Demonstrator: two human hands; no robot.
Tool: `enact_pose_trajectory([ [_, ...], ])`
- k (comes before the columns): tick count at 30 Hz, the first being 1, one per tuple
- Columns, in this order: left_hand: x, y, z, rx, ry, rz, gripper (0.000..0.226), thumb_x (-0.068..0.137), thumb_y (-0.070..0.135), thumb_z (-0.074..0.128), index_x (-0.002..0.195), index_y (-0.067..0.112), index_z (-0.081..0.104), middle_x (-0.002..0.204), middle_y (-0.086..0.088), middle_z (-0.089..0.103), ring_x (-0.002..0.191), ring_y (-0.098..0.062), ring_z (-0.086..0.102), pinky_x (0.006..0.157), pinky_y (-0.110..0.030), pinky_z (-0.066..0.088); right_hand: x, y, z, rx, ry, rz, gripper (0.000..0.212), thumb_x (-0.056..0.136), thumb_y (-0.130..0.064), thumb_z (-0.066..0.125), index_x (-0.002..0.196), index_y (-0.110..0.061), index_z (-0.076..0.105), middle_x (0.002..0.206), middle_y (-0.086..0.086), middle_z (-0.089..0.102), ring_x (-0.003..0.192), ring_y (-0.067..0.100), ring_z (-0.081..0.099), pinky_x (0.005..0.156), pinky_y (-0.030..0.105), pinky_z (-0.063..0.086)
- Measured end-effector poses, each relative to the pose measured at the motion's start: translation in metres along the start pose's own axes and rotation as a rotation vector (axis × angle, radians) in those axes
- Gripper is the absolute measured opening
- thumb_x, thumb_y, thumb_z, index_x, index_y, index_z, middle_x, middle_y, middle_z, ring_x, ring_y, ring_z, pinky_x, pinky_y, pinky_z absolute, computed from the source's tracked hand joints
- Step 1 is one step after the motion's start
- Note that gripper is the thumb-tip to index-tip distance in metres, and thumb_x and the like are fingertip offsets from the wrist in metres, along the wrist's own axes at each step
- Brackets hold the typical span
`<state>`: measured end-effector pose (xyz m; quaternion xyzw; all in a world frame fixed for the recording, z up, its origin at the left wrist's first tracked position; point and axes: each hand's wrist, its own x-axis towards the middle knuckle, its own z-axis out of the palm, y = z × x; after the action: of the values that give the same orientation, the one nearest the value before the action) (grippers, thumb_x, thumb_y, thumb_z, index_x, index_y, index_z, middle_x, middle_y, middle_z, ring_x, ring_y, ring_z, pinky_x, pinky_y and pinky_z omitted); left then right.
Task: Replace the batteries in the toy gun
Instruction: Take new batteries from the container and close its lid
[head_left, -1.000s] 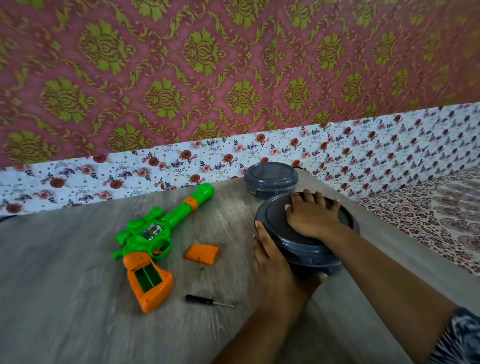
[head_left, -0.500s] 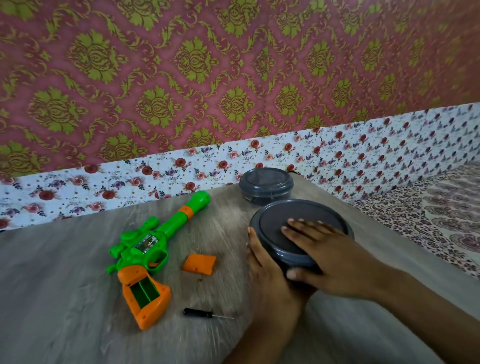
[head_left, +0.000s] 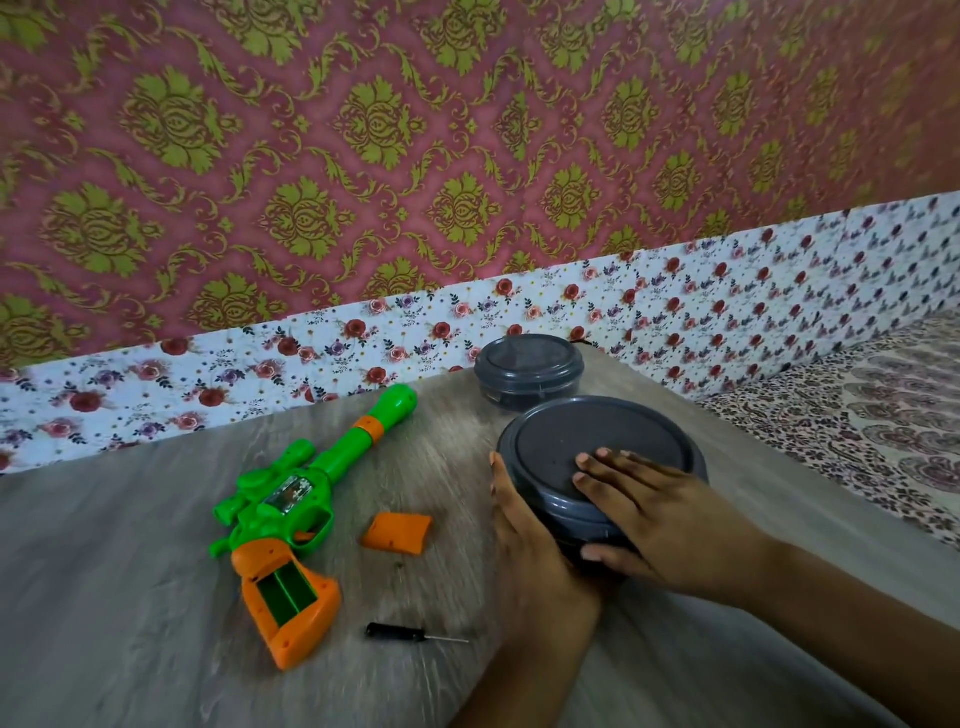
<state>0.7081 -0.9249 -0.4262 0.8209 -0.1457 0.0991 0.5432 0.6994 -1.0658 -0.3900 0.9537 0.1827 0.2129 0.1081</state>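
Note:
A green toy gun (head_left: 306, 488) with an orange grip lies on the table, barrel pointing to the far right. Its battery bay (head_left: 284, 590) in the grip is uncovered and holds no batteries. The orange cover (head_left: 397, 532) lies loose to its right, and a small black screwdriver (head_left: 400, 633) lies nearer to me. My left hand (head_left: 530, 540) presses against the left side of a large grey lidded container (head_left: 587, 441). My right hand (head_left: 670, 514) grips the container's near rim, fingers on the lid and thumb under the edge.
A smaller grey lidded container (head_left: 527, 369) stands behind the large one near the floral wall. The wooden table (head_left: 104, 597) ends at its right edge, beyond which lies a patterned bedspread (head_left: 883, 415).
My right hand slid from the far middle of the lid back to the near rim. The left hand stays against the container's side. The view shifted slightly.

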Motion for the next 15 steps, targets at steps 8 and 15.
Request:
enact_pose_trajectory([
  [8, 0.006, -0.004, 0.001, -0.018, 0.004, 0.005, 0.127, 0.050, 0.054, 0.073, 0.143, 0.041, -0.012, 0.154, 0.006, 0.024, 0.137, -0.013, 0.035, 0.106, -0.031, 0.039, 0.008, -0.003, -0.002, -0.103, 0.073, -0.081, 0.080, 0.097, -0.048, 0.004, 0.101, -0.003, 0.070, 0.102, 0.017, 0.071, 0.092, 0.027, 0.070, 0.075, 0.037, 0.056],
  [15, 0.005, -0.004, -0.003, 0.086, -0.044, -0.032, 0.145, 0.036, 0.065, 0.073, 0.143, 0.034, -0.021, 0.155, 0.000, 0.016, 0.137, -0.021, 0.034, 0.100, -0.033, 0.041, 0.022, 0.012, -0.024, -0.008, 0.134, -0.060, 0.069, 0.096, -0.051, 0.014, 0.100, -0.003, 0.064, 0.089, 0.013, 0.073, 0.072, 0.026, 0.071, 0.056, 0.034, 0.058],
])
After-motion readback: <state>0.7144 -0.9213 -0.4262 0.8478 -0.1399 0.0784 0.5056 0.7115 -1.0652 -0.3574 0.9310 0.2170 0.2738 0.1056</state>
